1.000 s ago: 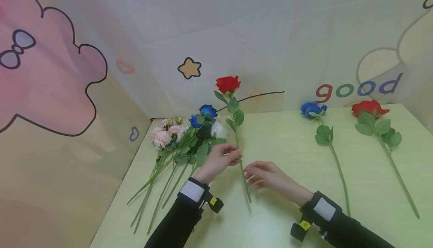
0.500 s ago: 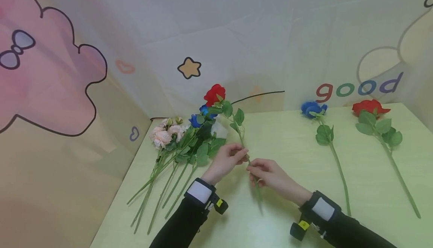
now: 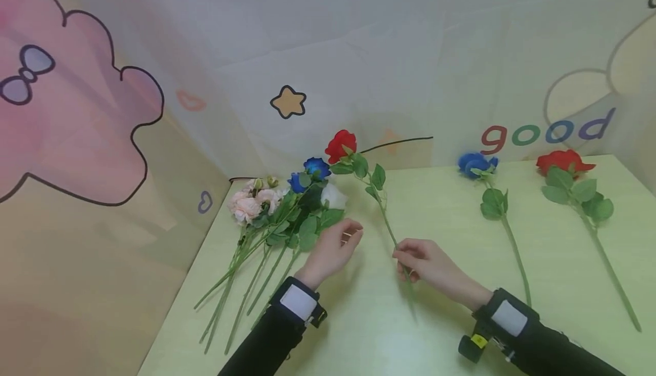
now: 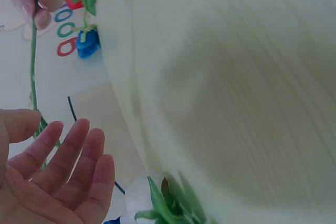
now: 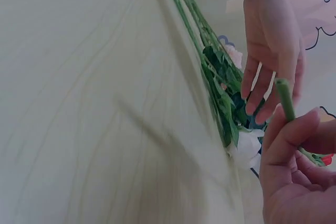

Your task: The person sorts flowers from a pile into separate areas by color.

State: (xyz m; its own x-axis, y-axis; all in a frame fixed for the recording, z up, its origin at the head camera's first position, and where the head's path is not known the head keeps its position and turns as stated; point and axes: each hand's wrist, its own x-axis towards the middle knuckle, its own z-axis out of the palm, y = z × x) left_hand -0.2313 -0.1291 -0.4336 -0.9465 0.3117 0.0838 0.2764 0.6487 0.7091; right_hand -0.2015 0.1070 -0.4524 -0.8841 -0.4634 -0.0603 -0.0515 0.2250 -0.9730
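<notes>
A red rose [image 3: 341, 146] with green leaves is held above the table, its bloom tilted to the left. My right hand [image 3: 429, 265] pinches the lower part of its stem [image 5: 286, 100] between thumb and fingers; the cut end points toward the right wrist camera. Apart from the stem, my left hand [image 3: 330, 252] hovers with loosely bent fingers and nothing in them. It is close to a white rose [image 3: 333, 196] and its leaves. In the left wrist view the left palm [image 4: 52, 192] faces the camera, fingers spread.
To the left lie pink flowers [image 3: 246, 208] and blue roses [image 3: 315, 168], their stems bunched toward the front. A single blue rose [image 3: 478, 165] and another red rose [image 3: 564, 162] lie at the right of the table [image 3: 359, 342]. A printed cloth [image 3: 389, 68] hangs behind.
My right hand has taken the rose stem, and my left hand has let it go and drawn back left. The rose has tilted, and its stem has shifted right.
</notes>
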